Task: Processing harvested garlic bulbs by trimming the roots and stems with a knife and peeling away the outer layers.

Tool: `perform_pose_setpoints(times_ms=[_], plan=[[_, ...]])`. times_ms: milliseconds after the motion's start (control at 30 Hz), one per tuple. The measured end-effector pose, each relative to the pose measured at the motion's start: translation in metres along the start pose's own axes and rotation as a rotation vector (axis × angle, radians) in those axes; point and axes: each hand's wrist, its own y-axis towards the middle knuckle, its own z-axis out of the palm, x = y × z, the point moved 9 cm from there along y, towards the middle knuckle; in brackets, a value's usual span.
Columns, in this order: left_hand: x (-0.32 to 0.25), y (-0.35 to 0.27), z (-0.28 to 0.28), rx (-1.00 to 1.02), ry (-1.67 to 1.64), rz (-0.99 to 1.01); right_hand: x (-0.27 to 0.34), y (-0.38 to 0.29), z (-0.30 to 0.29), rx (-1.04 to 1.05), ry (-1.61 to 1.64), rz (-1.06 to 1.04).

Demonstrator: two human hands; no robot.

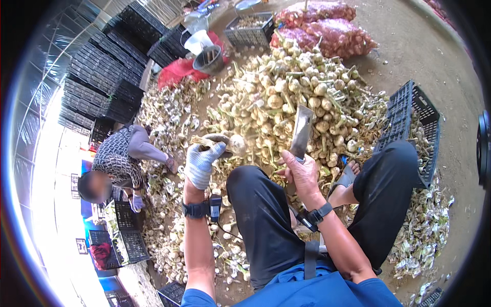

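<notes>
My left hand [202,163], in a white and grey knit glove, grips a garlic stalk together with a dark curved piece that I cannot make out clearly. The garlic bulb [238,145] on that stalk points to the right. Bare, my right hand [301,172] holds a cleaver-like knife [302,130] by its handle, with the broad metal blade pointing up and away from me. The blade and the bulb are apart. Beyond both hands lies a large heap of garlic [276,99] with stalks on.
A black plastic crate [397,115] with trimmings stands by my right knee. Pink mesh sacks [330,36], a dark bucket [209,61] and another crate [251,32] lie beyond the heap. At left a person [119,153] bends near crates. Stacked crates [90,69] stand behind.
</notes>
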Motion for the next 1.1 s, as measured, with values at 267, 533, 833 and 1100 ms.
perform_pose_setpoints(times_ms=[267, 533, 833, 1100], plan=[[-0.042, -0.058, 0.079, 0.026, 0.110, 0.109, 0.057, -0.046, 0.050, 0.394, 0.263, 0.025], [-0.083, -0.097, 0.133, 0.042, 1.172, 0.706, 0.062, -0.047, 0.022, 0.285, 0.007, -0.076], [-0.002, -0.055, 0.110, -0.034, 0.692, 0.291, 0.057, -0.046, 0.016, 0.218, -0.132, -0.082], [0.058, -0.035, 0.106, 0.192, 0.534, 0.231, 0.077, -0.066, 0.031, 0.146, -1.175, -0.898]])
